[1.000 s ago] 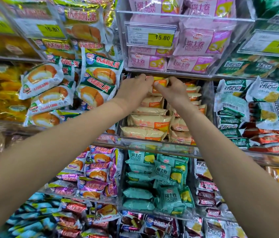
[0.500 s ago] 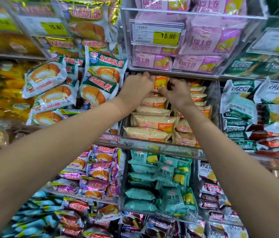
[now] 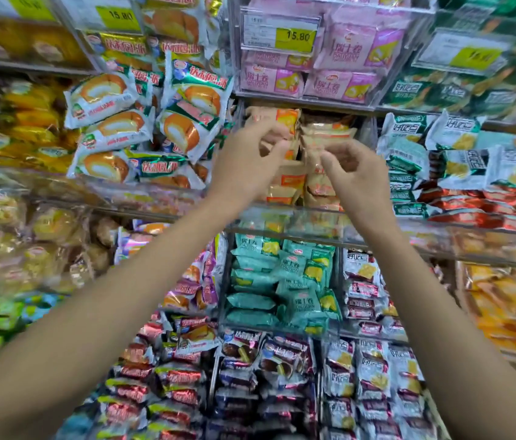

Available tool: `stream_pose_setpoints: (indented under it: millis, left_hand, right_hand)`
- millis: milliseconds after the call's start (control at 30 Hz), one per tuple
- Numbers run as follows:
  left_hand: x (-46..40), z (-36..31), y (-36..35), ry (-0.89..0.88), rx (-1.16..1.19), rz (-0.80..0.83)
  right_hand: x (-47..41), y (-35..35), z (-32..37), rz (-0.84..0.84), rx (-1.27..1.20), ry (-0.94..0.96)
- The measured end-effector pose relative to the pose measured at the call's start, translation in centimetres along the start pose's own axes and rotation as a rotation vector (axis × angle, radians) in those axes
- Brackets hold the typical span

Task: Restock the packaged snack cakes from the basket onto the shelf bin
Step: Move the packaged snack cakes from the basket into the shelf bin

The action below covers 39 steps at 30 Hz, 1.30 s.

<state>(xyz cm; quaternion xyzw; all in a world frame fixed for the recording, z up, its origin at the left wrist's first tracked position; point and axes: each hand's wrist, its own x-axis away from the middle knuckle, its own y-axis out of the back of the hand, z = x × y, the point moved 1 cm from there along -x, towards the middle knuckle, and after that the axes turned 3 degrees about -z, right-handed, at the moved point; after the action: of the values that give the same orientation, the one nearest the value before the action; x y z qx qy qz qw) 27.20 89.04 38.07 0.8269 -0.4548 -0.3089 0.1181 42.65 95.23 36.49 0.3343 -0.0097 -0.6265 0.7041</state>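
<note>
Step in hand, as I read it: seating the tan/orange snack cakes (image 3: 288, 182) in the clear shelf bin (image 3: 282, 217), middle shelf, under the pink packs (image 3: 339, 52).

How to do it well:
- lay packs flat, label facing out, stacked in the two columns already there
- push them behind the bin's front lip so nothing slides off
- don't crush the wrappers; light fingertip pressure only
- keep them out of the green-and-white packs' bin (image 3: 434, 147) to the right and the cream-cake packs (image 3: 187, 122) to the left

Hands:
- left hand (image 3: 244, 163): in front of the bin's upper packs, fingers loosely curled, thumb and forefinger apart. Looks like it holds nothing; motion blur makes it hard to rule out contact with the pack behind it.
- right hand (image 3: 355, 173): just beside the left, fingers half curled, nothing visibly pinched. Same blur caveat.

Basket is not in view. Bin looks well filled, top packs close under the shelf above.
</note>
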Motion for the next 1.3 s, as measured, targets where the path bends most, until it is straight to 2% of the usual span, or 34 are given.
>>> stream_pose_setpoints:
  millis: [100, 233, 333, 400, 500, 567, 633, 667, 733, 867, 967, 1100, 1167, 1200, 1233, 1267, 1300]
  left_hand:
    - [7.8, 0.6, 1.0, 0.136, 0.209, -0.047]
    - [21.3, 5.2, 1.4, 0.449, 0.197, -0.063]
    - [33.7, 9.1, 2.3, 0.788, 0.106, -0.073]
    - [42.8, 10.5, 3.3, 1.052, 0.038, -0.058]
    - [55.9, 10.2, 5.3, 1.399, 0.032, -0.125]
    - [63.5, 9.4, 6.2, 1.585, 0.026, -0.147]
    - [70.1, 8.4, 7.0, 1.721, 0.019, -0.149]
    - [72.9, 7.7, 7.4, 1.766, 0.043, -0.211]
    - [77.3, 6.2, 8.1, 1.83, 0.089, -0.357]
    - [84.5, 4.3, 8.4, 1.882, 0.159, -0.753]
    - [87.4, 4.5, 8.6, 1.951, 0.204, -0.852]
    - [90.5, 5.5, 12.7, 2.039, 0.183, -0.858]
    - [89.9, 9.1, 16.4, 2.019, 0.093, -0.803]
    - [88.4, 11.8, 19.0, 2.014, 0.14, -0.733]
    - [87.0, 14.7, 20.4, 1.938, 0.156, -0.56]
    - [87.9, 17.5, 21.7, 1.851, 0.028, -0.51]
    - [88.4, 22.6, 21.3, 1.738, -0.026, -0.376]
  right_hand:
    - [5.9, 2.2, 0.4, 0.07, -0.137, -0.068]
    - [15.3, 2.8, -1.3, 0.28, -0.23, -0.189]
    - [22.9, 1.0, -3.8, 0.575, -0.169, -0.283]
    - [27.8, -0.9, -5.6, 0.832, -0.071, -0.293]
    - [34.7, -3.5, -7.3, 1.24, 0.085, -0.269]
    - [38.8, -5.0, -8.0, 1.462, 0.21, -0.238]
    - [42.1, -6.4, -8.2, 1.607, 0.318, -0.19]
    - [43.6, -7.0, -8.2, 1.678, 0.336, -0.175]
    - [46.2, -8.3, -7.7, 1.784, 0.368, -0.166]
    - [50.1, -11.8, -5.2, 1.8, 0.415, -0.061]
    - [52.9, -14.7, -2.5, 1.838, 0.474, 0.002]
    - [56.6, -19.6, 1.7, 1.851, 0.534, -0.003]
    - [58.7, -22.6, 4.2, 1.855, 0.568, 0.024]
    - [59.7, -24.3, 5.5, 1.858, 0.577, 0.031]
    - [60.7, -26.0, 6.9, 1.858, 0.582, 0.04]
    - [61.6, -27.6, 8.5, 1.852, 0.584, 0.043]
    - [62.3, -28.9, 10.2, 1.837, 0.59, 0.047]
